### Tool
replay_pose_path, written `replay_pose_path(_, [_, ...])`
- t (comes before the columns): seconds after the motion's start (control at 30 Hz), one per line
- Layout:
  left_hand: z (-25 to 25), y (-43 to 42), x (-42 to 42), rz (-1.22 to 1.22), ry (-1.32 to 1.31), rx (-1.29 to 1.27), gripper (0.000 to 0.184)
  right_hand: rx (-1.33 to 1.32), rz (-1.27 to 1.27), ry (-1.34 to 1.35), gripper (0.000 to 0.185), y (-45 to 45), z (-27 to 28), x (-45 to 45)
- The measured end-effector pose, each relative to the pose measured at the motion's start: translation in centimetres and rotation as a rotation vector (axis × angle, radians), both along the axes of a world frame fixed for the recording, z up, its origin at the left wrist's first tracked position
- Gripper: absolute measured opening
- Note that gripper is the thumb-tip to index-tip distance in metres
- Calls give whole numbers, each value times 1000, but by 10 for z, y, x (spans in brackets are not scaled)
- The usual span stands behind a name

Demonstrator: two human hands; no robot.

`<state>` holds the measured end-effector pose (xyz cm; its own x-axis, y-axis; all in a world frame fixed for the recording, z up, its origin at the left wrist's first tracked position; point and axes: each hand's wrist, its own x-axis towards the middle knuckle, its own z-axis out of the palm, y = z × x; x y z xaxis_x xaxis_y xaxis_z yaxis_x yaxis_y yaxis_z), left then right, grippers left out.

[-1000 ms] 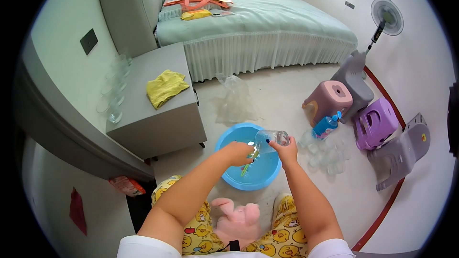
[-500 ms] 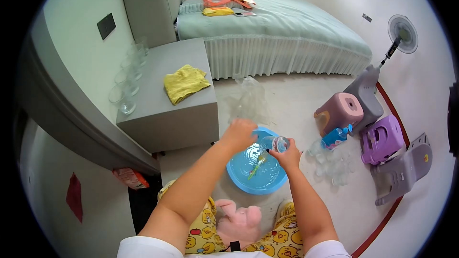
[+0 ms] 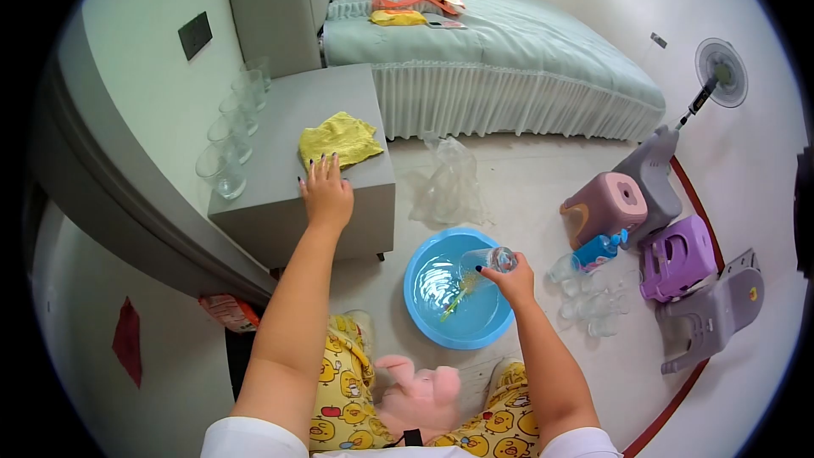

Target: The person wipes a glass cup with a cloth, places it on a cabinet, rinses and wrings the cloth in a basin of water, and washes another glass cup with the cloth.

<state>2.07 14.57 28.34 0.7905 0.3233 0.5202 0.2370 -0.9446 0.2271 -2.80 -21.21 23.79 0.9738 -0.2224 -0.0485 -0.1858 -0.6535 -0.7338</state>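
My left hand (image 3: 327, 195) reaches to the grey cabinet, fingers spread, its fingertips at the near edge of a crumpled yellow cloth (image 3: 337, 139). Over the right part of a blue basin (image 3: 421, 322) with water, my right hand (image 3: 511, 276) grips a clear glass (image 3: 483, 260) by its base, the glass lying sideways with its mouth toward the left. A green and yellow brush (image 3: 454, 304) rests in the basin. Several clear glasses (image 3: 222, 174) stand in a row along the wall side of the cabinet (image 3: 288, 195).
Right of the basin, several glasses (image 3: 585, 297) are on the floor beside a blue pump bottle (image 3: 600, 248). Pink (image 3: 606, 203), purple (image 3: 677, 259) and grey stools (image 3: 712, 318) stand farther right. A plastic bag (image 3: 449, 182) lies before the bed (image 3: 509, 42). A pink plush (image 3: 420, 399) sits between my legs.
My left hand has left the basin area and moved up and left to the cloth. My right hand still holds the glass over the basin. The camera view has shifted, moving the scene rightward.
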Motion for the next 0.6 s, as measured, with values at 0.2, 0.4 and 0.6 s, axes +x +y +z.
replay_pose_path(0.2, [-2, 16, 2, -51, 11, -94, 45, 51, 6, -10, 64, 0, 0, -1])
replay_pose_path(0.4, [15, -8, -4, -43, 87, -14, 43, 53, 18, 6, 65, 2, 8, -7])
replay_pose_path(0.6, [12, -33, -7, -201, 193, -101, 41, 57, 40, 41, 73, -2, 20, -15])
